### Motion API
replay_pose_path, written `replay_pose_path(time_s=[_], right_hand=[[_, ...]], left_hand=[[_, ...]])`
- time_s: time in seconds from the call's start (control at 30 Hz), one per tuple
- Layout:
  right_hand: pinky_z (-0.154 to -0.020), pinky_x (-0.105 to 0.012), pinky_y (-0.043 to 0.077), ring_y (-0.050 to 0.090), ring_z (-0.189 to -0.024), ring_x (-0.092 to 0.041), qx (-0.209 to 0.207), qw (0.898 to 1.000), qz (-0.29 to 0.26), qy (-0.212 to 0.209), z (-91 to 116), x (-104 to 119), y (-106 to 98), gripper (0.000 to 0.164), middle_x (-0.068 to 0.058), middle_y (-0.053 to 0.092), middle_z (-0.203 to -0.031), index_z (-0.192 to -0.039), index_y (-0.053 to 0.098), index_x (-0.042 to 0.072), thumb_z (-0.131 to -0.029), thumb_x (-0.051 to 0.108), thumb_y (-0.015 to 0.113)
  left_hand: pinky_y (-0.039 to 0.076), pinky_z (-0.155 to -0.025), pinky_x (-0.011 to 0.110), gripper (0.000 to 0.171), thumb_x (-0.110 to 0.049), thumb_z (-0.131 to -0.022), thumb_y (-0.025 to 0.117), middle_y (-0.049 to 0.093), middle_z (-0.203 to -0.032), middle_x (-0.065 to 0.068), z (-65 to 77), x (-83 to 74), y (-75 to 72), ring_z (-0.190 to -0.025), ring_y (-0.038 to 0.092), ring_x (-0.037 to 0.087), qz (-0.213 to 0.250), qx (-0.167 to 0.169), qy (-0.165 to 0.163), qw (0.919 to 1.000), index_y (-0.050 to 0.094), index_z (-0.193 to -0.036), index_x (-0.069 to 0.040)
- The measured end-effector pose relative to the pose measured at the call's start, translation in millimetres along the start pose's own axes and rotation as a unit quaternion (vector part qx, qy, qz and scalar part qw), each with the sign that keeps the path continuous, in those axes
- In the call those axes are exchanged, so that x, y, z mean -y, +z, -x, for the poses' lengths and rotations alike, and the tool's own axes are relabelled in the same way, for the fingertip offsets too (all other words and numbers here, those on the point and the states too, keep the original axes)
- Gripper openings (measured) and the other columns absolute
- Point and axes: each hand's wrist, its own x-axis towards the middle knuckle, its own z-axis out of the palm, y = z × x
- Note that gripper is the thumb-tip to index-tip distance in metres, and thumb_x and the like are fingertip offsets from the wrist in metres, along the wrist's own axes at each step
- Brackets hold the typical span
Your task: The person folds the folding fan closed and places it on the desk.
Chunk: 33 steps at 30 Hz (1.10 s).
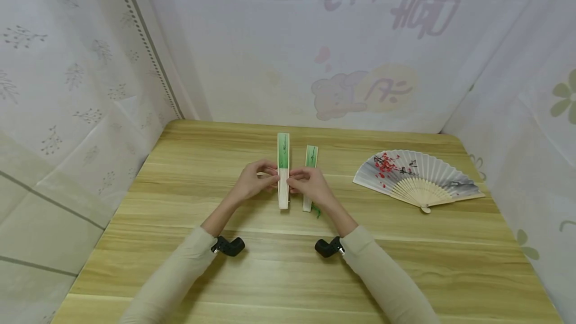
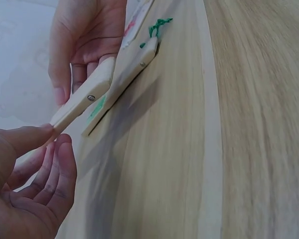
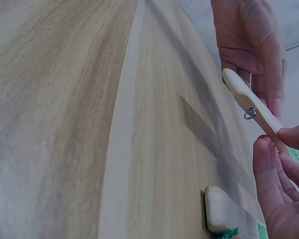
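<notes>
A folded hand fan, with pale ribs below and a green printed guard strip above, is held upright in the head view, raised off the wooden table. My left hand pinches its left side between thumb and fingers. From the opposite side, my right hand pinches it too. Both wrist views show the fan's rivet; a small metal ring hangs there in the right wrist view. Beside it lies a second folded fan with a green tassel, partly covered by my right hand.
On the right of the table lies a spread fan with red blossoms on grey-white cloth. Printed curtains enclose the back and sides. A black wrist device sits at each cuff.
</notes>
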Motion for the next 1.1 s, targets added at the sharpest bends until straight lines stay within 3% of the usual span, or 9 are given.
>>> replay_pose_path(time_s=[0.23, 0.5, 1.1], right_hand=[[-0.074, -0.039, 0.061, 0.072, -0.080, -0.028, 0.019, 0.999, 0.036, -0.008, -2.6, 0.8, 6.7, 0.026, -0.018, 0.071, -0.100, -0.117, 0.066, -0.010, -0.093, -0.002, 0.073], [-0.073, -0.039, 0.061, 0.072, -0.080, -0.030, 0.025, 0.998, 0.058, -0.007, -6.5, -1.1, 13.6, 0.026, -0.015, 0.072, -0.097, -0.116, 0.067, -0.008, -0.092, -0.001, 0.074], [-0.072, -0.037, 0.061, 0.072, -0.078, -0.029, 0.031, 0.999, 0.040, 0.009, -13.1, -4.9, 23.6, 0.024, -0.019, 0.072, -0.093, -0.114, 0.065, -0.013, -0.092, -0.007, 0.071]], left_hand=[[0.061, -0.072, 0.044, 0.032, 0.005, -0.094, 0.070, 0.065, -0.106, 0.026, 4.0, 6.1, -9.5, -0.087, 0.070, 0.040, -0.008, 0.013, -0.008, 0.9999, 0.057, -0.123, 0.013], [0.061, -0.072, 0.042, 0.035, 0.005, -0.094, 0.070, 0.064, -0.106, 0.026, 8.7, 9.0, -17.1, -0.083, 0.071, 0.033, 0.000, 0.019, -0.021, 0.9996, 0.055, -0.125, 0.013], [0.061, -0.071, 0.039, 0.035, 0.008, -0.094, 0.069, 0.065, -0.106, 0.028, 14.3, 13.2, -20.6, -0.084, 0.071, 0.036, -0.004, 0.012, -0.029, 0.9995, 0.056, -0.125, 0.015]])
